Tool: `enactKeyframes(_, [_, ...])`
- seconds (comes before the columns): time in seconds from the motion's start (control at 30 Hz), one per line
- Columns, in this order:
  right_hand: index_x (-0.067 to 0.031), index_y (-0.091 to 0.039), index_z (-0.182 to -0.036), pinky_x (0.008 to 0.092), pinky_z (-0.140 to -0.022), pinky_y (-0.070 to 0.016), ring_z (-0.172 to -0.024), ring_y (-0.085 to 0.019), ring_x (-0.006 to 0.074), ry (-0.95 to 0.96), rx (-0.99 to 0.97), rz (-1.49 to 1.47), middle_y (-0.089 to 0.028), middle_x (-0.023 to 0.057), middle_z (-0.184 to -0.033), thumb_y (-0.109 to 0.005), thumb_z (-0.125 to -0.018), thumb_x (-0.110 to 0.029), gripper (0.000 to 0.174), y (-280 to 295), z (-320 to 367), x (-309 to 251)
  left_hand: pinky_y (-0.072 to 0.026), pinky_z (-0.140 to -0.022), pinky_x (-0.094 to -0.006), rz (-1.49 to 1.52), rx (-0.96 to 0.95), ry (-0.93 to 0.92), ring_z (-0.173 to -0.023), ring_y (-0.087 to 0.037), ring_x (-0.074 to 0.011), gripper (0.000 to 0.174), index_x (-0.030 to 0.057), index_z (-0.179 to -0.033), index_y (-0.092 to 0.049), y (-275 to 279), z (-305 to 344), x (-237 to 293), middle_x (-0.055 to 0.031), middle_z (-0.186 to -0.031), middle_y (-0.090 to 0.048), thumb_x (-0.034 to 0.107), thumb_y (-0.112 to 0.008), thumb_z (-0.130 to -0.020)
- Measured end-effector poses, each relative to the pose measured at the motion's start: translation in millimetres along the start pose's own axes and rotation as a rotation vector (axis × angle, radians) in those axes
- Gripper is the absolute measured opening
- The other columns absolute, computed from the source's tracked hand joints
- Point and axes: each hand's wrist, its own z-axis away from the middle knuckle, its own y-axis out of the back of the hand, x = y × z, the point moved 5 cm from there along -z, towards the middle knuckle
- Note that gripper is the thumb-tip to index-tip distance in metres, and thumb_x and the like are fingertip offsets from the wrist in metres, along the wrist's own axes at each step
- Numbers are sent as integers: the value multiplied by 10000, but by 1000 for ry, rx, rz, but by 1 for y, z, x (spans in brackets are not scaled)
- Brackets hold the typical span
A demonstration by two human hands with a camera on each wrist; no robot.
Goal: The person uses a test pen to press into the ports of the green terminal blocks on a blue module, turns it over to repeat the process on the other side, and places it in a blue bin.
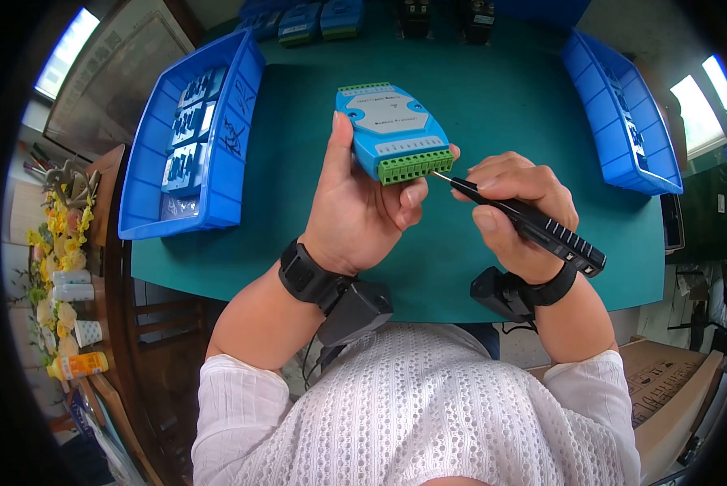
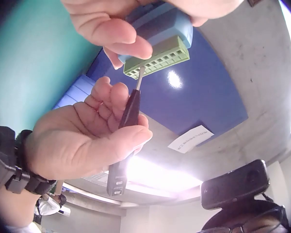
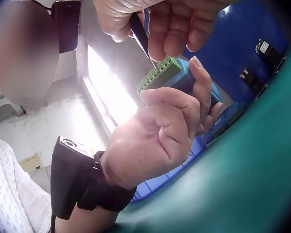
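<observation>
My left hand [image 1: 355,215] grips a blue module [image 1: 392,117] with a grey label, its thumb along the left side and fingers underneath. A green terminal block [image 1: 416,167] runs along the module's near edge; another lies along its far edge. In my right hand [image 1: 529,206] is a black-handled screwdriver [image 1: 542,229], pinched between thumb and fingers and slanting up to the left. Its thin metal tip meets the terminal block near the right end in the head view. The left wrist view shows the screwdriver shaft [image 2: 140,78] at the block's row of square openings.
A blue bin [image 1: 226,174] holding several modules stands at the left of the green table [image 1: 299,89]. Another blue bin [image 1: 622,154] stands at the right. More blue modules [image 1: 342,18] and black devices [image 1: 414,18] sit along the back.
</observation>
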Motion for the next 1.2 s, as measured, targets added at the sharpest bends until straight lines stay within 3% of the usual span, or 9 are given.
enactKeyframes(0.03, [-3,-497,-879,309,-642,-486,-703,-615,219,0,-32,15,-614,153,-779,-633,-801,-100,185,-1,0,-1,-372,-459,-197,1,-1,2,-584,-465,-101,706,75,-1242,-432,0,0,0,-217,-1185,-494,646,-291,-851])
enactKeyframes(0.33, [0,-499,-875,300,-625,-483,-694,-611,220,0,-26,24,-610,159,-776,-626,-797,-83,171,0,-1,-1,-376,-458,-196,-4,4,3,-583,-467,-99,705,74,-1245,-427,0,0,0,-220,-1184,-496,643,-295,-852])
enactKeyframes(0.43, [-28,-556,-834,283,-603,-508,-692,-633,217,-14,62,-10,-626,109,-766,-709,-672,-22,223,0,0,1,-379,-458,-193,1,0,5,-585,-468,-99,700,74,-1247,-425,1,0,0,-220,-1184,-496,639,-299,-853])
enactKeyframes(0.53, [2,-506,-872,301,-628,-487,-700,-615,223,5,-17,8,-615,161,-784,-622,-797,-80,161,0,-1,-1,-383,-458,-192,12,-8,13,-586,-470,-100,697,75,-1249,-423,0,0,0,-218,-1182,-497,636,-304,-853])
enactKeyframes(0.93, [8,-510,-872,295,-616,-487,-699,-618,222,-7,-34,20,-611,152,-770,-629,-793,-79,167,-1,-1,-2,-383,-459,-199,6,5,13,-589,-472,-102,696,71,-1247,-424,2,-1,0,-212,-1171,-504,634,-294,-857])
enactKeyframes(1.03, [-28,-564,-838,277,-610,-506,-691,-635,215,-49,43,1,-633,106,-768,-719,-682,-58,222,0,0,0,-382,-460,-201,4,5,10,-589,-474,-103,697,69,-1244,-426,2,0,1,-211,-1163,-509,633,-290,-858])
enactKeyframes(1.2, [-27,-565,-840,275,-605,-503,-682,-632,212,-55,39,-14,-633,104,-767,-720,-679,-57,226,0,1,1,-377,-459,-202,-12,15,1,-587,-474,-104,703,67,-1240,-429,2,0,2,-210,-1155,-514,638,-294,-854])
